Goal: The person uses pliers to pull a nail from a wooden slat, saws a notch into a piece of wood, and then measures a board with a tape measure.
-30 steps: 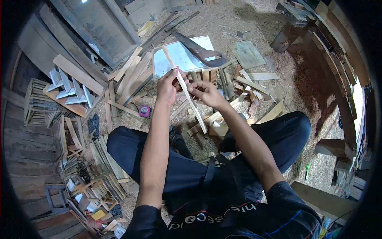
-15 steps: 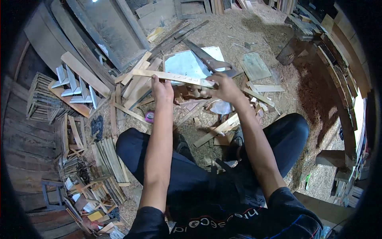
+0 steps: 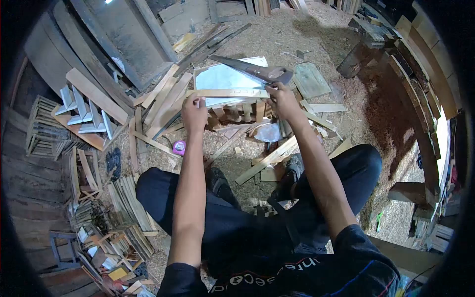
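Note:
A pale wooden strip (image 3: 225, 93) with a row of small marks or notches lies level between both hands, over the near part of a white board (image 3: 227, 76). My left hand (image 3: 195, 113) holds its left end with the fingers closed. At the right end, my right hand (image 3: 284, 101) pinches the strip. A handsaw (image 3: 257, 69) rests across the white board, its handle just beyond my right hand. Several short wood blocks (image 3: 237, 113) stand in a row below the strip.
A pink tape measure (image 3: 179, 147) lies on the shavings left of my feet. Loose planks (image 3: 170, 101) lie at left, near white angled frames (image 3: 81, 116). A greenish board (image 3: 311, 80) is at right. Stacked slats (image 3: 131, 203) sit beside my left knee.
The strip has been lowered and levelled over the white board. My right hand has moved up and right to its end, and my left hand has shifted slightly left and down.

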`<state>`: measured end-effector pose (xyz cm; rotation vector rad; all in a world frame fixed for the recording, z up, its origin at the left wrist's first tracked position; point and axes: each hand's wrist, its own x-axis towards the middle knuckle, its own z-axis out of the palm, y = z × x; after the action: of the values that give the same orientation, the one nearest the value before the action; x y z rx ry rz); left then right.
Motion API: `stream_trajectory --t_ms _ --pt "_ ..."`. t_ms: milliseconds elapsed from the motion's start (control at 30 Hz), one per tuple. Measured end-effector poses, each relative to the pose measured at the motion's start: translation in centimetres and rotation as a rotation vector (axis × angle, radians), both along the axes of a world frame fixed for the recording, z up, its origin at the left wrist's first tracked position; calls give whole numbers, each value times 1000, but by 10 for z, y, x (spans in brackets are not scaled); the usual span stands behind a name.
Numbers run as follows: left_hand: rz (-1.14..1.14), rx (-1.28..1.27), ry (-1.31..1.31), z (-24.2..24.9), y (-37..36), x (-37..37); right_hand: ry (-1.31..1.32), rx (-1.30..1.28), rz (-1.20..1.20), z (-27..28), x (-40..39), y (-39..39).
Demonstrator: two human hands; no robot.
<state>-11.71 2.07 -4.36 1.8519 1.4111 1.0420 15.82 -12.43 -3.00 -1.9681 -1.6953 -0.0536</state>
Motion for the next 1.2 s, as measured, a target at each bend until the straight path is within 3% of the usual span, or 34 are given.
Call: stream_trajectory --t_ms 67,167,300,500,633,833,1067,1133,1200 --pt "-167 306 133 5 -5 8 -1 -17 2 -4 18 6" --pt "-371 498 234 6 -3 26 14 -68 -14 12 21 2" --pt "-421 585 246 -11 10 42 72 44 -36 -7 34 6" --pt "-411 463 198 -10 7 50 63 240 -66 -18 23 1" --pt "-421 476 179 -15 0 62 156 240 -120 -10 28 -5" --pt "-410 464 111 -16 -10 74 98 228 -136 -12 39 -14" --pt "-536 274 111 -12 -4 69 157 174 -143 -16 49 -23" --pt "-556 267 96 -14 -6 71 -74 262 -209 -14 38 -24" --pt "-496 361 124 -15 -13 76 -46 332 -232 -12 24 -29"
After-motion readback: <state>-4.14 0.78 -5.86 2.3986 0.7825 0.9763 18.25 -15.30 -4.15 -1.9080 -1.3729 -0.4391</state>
